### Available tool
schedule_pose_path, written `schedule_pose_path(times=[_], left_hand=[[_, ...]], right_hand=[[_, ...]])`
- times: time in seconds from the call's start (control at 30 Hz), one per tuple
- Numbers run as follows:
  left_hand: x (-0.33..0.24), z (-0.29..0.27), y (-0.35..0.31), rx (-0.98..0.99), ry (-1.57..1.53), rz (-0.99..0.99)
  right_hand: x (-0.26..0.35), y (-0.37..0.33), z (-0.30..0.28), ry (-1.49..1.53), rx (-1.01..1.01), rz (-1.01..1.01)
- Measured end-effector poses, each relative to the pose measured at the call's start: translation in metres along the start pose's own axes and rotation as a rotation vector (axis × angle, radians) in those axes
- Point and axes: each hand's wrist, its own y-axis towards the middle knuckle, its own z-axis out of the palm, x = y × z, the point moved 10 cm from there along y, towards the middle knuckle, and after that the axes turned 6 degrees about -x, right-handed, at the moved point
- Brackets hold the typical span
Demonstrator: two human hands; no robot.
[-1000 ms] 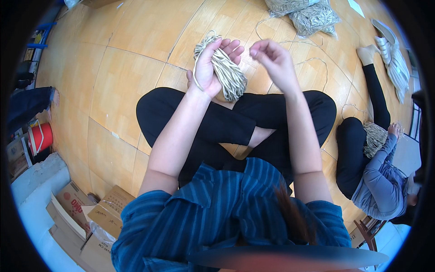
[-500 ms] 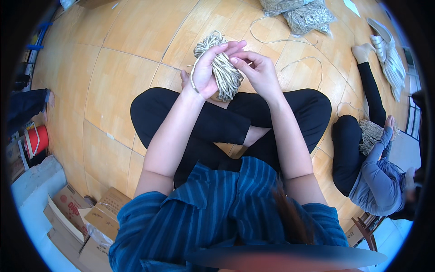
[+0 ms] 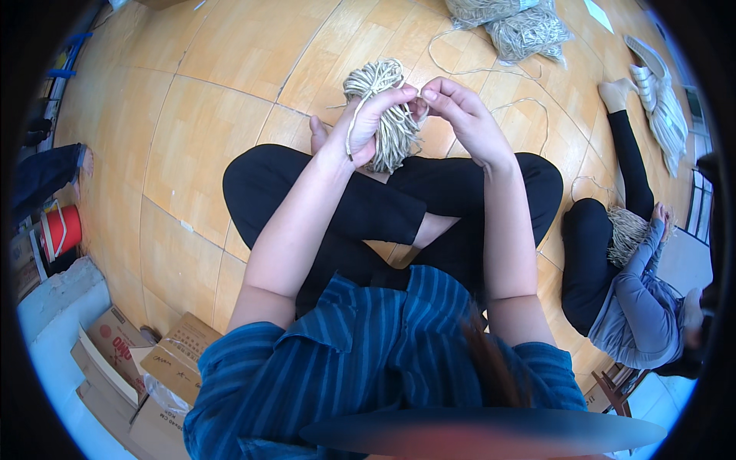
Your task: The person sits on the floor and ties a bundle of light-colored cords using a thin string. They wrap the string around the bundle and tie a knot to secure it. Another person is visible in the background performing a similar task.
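The gap between the two hands, seen one second ago, has closed: the fingertips of the right hand [image 3: 469,119] now meet the thumb tip of the left hand [image 3: 366,126]. The left is wrapped around a bundle of pale cord [image 3: 395,142], just above the crossed legs [image 3: 345,207]. The right thumb and forefinger are pinched together; whether they grip a strand, I cannot tell. Farther out, clear bags [image 3: 529,34] of cord lie on the floor [image 3: 215,115], and a co-worker [image 3: 644,314] sits at the right.
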Motion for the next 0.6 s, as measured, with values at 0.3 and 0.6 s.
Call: schedule_pose_path(times=[0.3, 0.6], left_hand=[[0.003, -0.001, -0.007, 0.008, 0.081, -0.044], [-0.027, 0.016, -0.015, 0.311, -0.407, -0.059]], right_hand=[[0.014, -0.009, -0.017, -0.119, -0.026, 0.056], [0.032, -0.053, -0.074, -0.198, -0.079, 0.077]])
